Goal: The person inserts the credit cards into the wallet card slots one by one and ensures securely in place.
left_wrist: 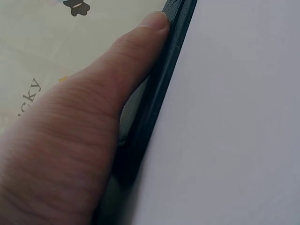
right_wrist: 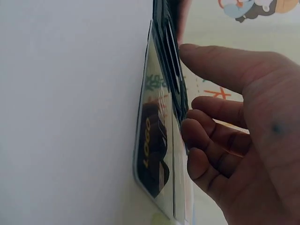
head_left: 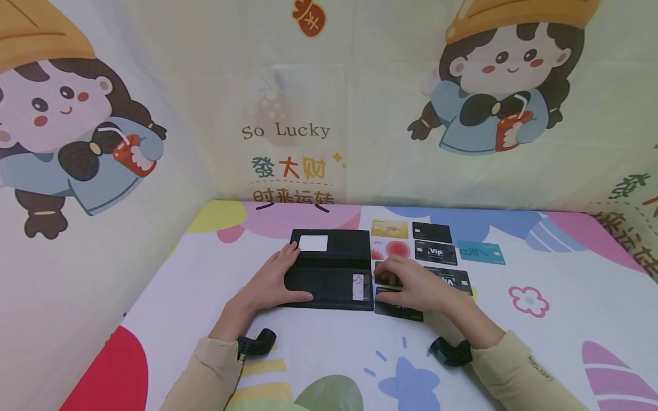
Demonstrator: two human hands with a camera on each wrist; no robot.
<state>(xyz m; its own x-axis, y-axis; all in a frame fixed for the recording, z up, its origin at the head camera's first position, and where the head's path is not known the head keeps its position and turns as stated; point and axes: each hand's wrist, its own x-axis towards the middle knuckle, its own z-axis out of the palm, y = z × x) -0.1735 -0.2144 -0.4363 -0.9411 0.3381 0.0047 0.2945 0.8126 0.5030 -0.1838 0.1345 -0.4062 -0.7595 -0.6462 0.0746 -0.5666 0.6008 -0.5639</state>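
Note:
A black wallet (head_left: 324, 288) lies unfolded flat on the table, with a white rectangle (head_left: 313, 244) in its far panel and a small pink-patterned one (head_left: 358, 287) in the near panel. My left hand (head_left: 269, 278) rests on its left side, fingers on the far half and thumb (left_wrist: 136, 51) along the near edge. My right hand (head_left: 413, 283) is over the cards beside the wallet's right edge. Its fingers (right_wrist: 197, 133) bend loosely, apart from the thumb, with nothing seen between them. Below it lies a black card (head_left: 398, 306); another black card (head_left: 382, 274) is partly hidden by the fingers.
More cards lie right of the wallet: gold (head_left: 389, 229), red-and-white (head_left: 390, 250), teal (head_left: 481, 252) and several black ones, including a Vip card (head_left: 436, 252). A patterned cloth (head_left: 329, 342) covers the table. Printed curtains (head_left: 380, 114) stand behind and at the left.

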